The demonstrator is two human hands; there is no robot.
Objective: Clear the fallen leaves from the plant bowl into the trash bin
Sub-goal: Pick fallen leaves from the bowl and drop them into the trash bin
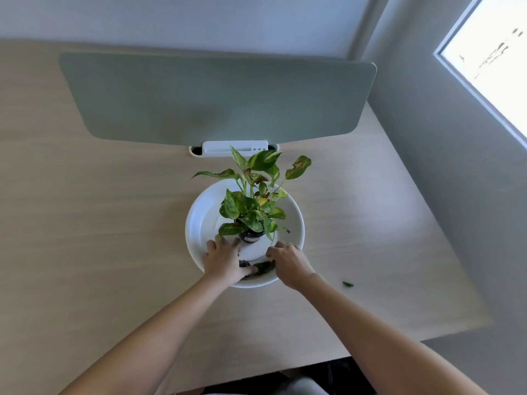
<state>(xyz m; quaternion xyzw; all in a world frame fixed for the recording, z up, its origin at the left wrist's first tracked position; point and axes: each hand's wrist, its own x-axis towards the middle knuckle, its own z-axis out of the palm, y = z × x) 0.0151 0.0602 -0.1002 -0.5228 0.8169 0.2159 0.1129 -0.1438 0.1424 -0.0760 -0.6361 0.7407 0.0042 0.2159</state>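
Note:
A white plant bowl (199, 223) sits on the wooden desk, with a small dark pot (251, 236) and a leafy green plant (251, 206) in its middle. Dark fallen leaves (263, 267) lie in the near part of the bowl, between my hands. My left hand (224, 260) rests inside the bowl's near left side, fingers spread, thumb touching the leaves. My right hand (288, 262) is at the near right rim, its fingers curled over the leaves. Whether either hand grips a leaf is hidden. No trash bin is in view.
A loose leaf piece (348, 284) lies on the desk (99, 238) right of the bowl. A grey-green divider panel (219, 101) with a white bracket (235, 148) stands behind the plant. The desk's right edge runs along a grey wall with a window (496, 61).

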